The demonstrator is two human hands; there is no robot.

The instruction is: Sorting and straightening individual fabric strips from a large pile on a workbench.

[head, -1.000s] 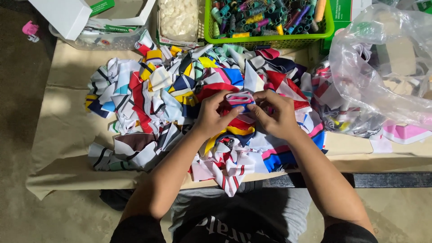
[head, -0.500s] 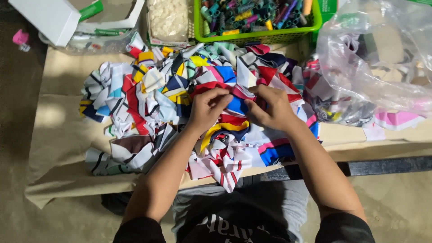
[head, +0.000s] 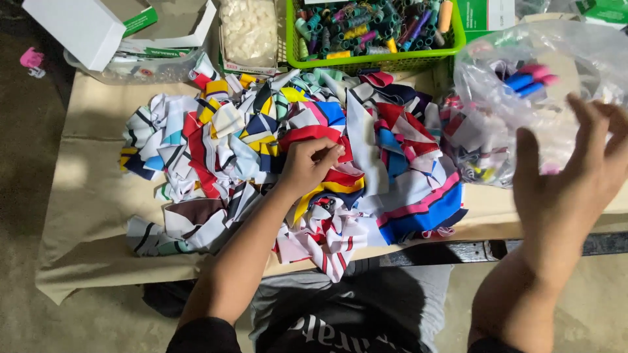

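Note:
A pile of striped fabric pieces (head: 216, 150) in red, blue, yellow and white covers the middle of a table. My left hand (head: 311, 163) rests on the pile with its fingers curled on a red piece of fabric (head: 307, 134). Off to the right, my right hand (head: 575, 176) is lifted above the table edge, fingers spread and empty, just in front of a clear plastic bag (head: 523, 72) that holds more fabric pieces.
The table wears a beige cloth (head: 85, 216). At its back stand a green basket of thread spools (head: 373, 29), a clear packet of white bits (head: 248, 29) and a white open box (head: 91, 26). A small pink object (head: 31, 60) lies on the floor at left.
My right hand has let go of the fabric and swung out to the right toward the plastic bag. My left hand stays on the pile.

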